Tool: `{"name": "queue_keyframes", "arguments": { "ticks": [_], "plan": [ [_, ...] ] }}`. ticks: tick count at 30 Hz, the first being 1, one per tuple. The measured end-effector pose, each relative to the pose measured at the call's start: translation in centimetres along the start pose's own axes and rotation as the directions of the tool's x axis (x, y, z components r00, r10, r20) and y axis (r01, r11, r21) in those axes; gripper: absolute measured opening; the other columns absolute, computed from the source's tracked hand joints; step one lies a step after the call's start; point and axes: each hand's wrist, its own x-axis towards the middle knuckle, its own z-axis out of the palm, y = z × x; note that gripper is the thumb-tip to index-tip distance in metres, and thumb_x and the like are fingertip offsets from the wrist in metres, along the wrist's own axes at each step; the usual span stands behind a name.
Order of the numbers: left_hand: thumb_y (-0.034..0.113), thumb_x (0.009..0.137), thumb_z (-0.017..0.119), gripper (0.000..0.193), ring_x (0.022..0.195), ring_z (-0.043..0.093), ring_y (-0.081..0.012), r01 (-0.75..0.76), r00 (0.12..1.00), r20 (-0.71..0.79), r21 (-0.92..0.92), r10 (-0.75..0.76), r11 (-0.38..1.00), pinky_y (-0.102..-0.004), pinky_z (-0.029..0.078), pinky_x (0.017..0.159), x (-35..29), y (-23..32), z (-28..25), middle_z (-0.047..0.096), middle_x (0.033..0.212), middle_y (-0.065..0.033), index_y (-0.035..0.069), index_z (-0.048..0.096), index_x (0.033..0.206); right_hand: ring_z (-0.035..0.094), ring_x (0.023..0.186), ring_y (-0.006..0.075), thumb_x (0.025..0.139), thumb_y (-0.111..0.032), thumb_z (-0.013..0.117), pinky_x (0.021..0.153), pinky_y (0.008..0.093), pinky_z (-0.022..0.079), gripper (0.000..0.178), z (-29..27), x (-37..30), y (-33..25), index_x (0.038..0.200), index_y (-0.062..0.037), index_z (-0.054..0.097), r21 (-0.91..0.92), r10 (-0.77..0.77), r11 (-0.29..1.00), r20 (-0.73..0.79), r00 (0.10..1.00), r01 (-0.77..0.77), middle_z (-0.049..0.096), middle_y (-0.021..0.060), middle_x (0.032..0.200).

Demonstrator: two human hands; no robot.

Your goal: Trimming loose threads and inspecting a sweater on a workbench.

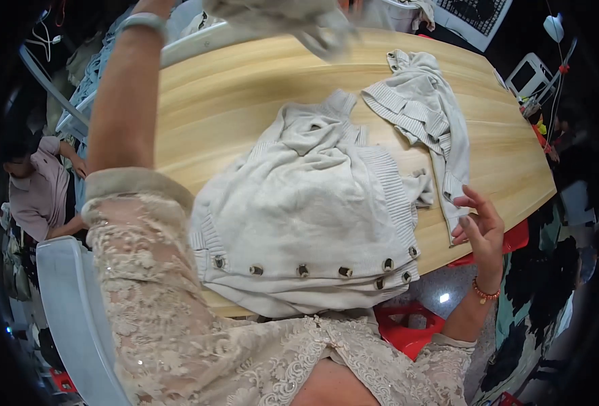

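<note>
An off-white knitted cardigan lies bunched on the table in front of me, dark buttons lined along its near edge. To its right is a smaller off-white ribbed knit garment with a long sleeve hanging toward me. My right hand is beside that sleeve's end, fingers apart and curved; whether they touch it I cannot tell. My left arm stretches far forward, and only the base of my left hand shows at the top edge, its fingers out of sight. Near it a greyish cloth is blurred by motion.
The wooden table has a curved right edge. A red stool stands under its near side. At left are a pale plastic bin and a person at work. A white crate-like object is beyond the far edge.
</note>
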Motion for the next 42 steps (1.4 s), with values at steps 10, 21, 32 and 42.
{"name": "queue_keyframes", "arguments": {
  "ticks": [10,21,32,42],
  "plan": [
    [0.014,0.084,0.078,0.035,0.100,0.066,-0.0157,0.050,0.999,-0.039,0.752,-0.031,0.657,-0.0317,0.053,0.086,-23.6,-27.2,4.4,0.071,0.108,-0.0078,0.003,0.070,0.115,0.061,0.081,0.0096,0.087,-0.006,0.072,0.066,0.0238,0.052,0.046,8.1,1.3,3.3,0.131,-0.0064,0.059,-0.282,0.013,0.956,0.297,0.955,0.075,0.065,0.0079,0.110],
    [0.006,0.073,0.081,0.058,0.103,0.058,-0.0293,-0.135,0.990,0.110,0.925,0.090,0.356,-0.0397,0.051,0.091,-38.6,-30.9,8.5,0.048,0.137,-0.0156,0.011,0.062,0.128,0.056,0.101,0.0313,0.070,-0.013,0.082,0.087,0.0398,0.047,0.052,14.8,-3.0,2.9,0.118,-0.0073,0.065,-0.483,-0.295,0.599,0.608,0.737,0.639,0.059,0.0117,0.109],
    [-0.002,0.076,0.067,0.040,0.094,0.062,-0.0316,-0.324,0.942,0.294,0.924,0.161,0.205,-0.0391,0.054,0.079,-34.5,-30.1,7.6,0.062,0.115,-0.0141,0.006,0.062,0.114,0.058,0.095,0.0271,0.073,-0.013,0.077,0.080,0.0385,0.045,0.043,16.1,-3.8,3.7,0.115,-0.0109,0.065,-0.520,-0.432,0.445,0.588,0.684,0.729,0.060,0.0059,0.104],
    [-0.013,0.081,0.058,0.035,0.084,0.064,-0.0171,-0.236,0.835,0.041,0.928,0.549,0.289,-0.0257,0.052,0.071,-25.9,-24.8,1.8,0.065,0.101,-0.0084,0.004,0.066,0.111,0.064,0.106,0.0386,0.077,0.009,0.045,0.089,0.0417,0.051,0.055,8.3,7.3,5.9,0.122,-0.0153,0.065,-0.703,-0.316,0.612,0.202,0.927,0.362,0.068,0.0173,0.115]
  ]
}}
